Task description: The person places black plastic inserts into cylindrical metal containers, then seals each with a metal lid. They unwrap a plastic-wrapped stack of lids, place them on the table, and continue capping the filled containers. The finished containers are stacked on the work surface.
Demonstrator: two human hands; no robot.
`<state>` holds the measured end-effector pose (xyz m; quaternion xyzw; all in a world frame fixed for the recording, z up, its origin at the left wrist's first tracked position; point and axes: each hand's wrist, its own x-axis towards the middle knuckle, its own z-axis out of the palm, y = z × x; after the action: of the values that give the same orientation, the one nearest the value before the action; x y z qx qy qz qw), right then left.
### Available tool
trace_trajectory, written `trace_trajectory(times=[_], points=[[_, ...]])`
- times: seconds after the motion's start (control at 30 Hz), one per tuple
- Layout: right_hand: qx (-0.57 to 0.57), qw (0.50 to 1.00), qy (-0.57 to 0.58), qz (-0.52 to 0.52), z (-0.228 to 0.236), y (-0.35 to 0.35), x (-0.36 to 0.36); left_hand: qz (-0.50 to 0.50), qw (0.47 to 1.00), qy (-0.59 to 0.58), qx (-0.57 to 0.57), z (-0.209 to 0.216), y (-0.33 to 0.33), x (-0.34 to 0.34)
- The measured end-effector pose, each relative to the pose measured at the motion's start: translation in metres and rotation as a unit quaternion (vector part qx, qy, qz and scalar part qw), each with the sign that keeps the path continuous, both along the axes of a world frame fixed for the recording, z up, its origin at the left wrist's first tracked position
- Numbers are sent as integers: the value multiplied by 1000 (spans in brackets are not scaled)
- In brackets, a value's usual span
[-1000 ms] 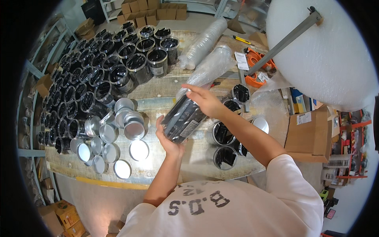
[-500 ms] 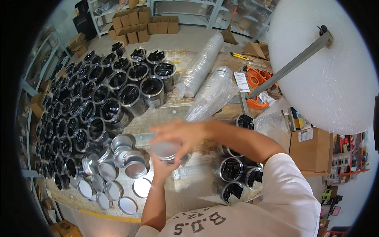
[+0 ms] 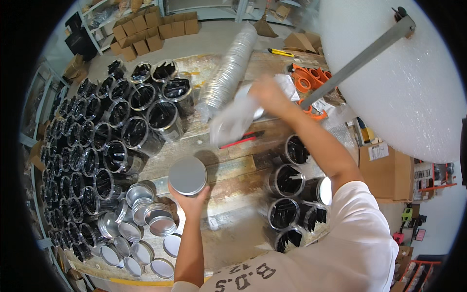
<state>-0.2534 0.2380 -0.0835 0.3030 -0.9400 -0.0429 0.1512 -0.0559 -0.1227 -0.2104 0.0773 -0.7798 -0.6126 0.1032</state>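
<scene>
My left hand [image 3: 191, 200] grips a jar from below and at its sides. A flat silver lid [image 3: 188, 176] covers its top and hides most of the body beneath. Farther off to the right, my right hand [image 3: 272, 95] is smeared by motion. Its fingers close on the upper end of a clear plastic bag [image 3: 233, 121], also blurred. To the left of my left hand lie several loose silver lids [image 3: 160, 225], some stacked and some flat. Behind the bag rests a long plastic-wrapped stack of lids [image 3: 231, 68].
Rows of open clear jars [image 3: 116, 155] with black contents crowd the left. More such jars [image 3: 287, 180] stand right. A red-and-black tool [image 3: 242, 140] lies mid-table; a yellow cutter [image 3: 281, 52] lies farther back. Orange tape dispensers [image 3: 311, 80] sit beside a large bubble-wrap roll [image 3: 389, 87].
My right hand has left the lidded jar, moved away and right, and taken hold of the plastic bag. The bag has shifted, uncovering the red-and-black tool. My left hand still holds the jar.
</scene>
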Motion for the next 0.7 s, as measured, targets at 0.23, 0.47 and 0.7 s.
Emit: trace_trajectory(times=[0.23, 0.47, 0.7], points=[[-615, 712, 175, -291, 102, 166, 126, -56, 996, 34, 63, -14, 46, -27], [-623, 577, 377, -370, 114, 248, 493, 13, 979, 149, -138, 21, 45, -3], [-675, 238, 481, -506, -13, 202, 519, -343, 896, 214, -182, 94, 149, -42]])
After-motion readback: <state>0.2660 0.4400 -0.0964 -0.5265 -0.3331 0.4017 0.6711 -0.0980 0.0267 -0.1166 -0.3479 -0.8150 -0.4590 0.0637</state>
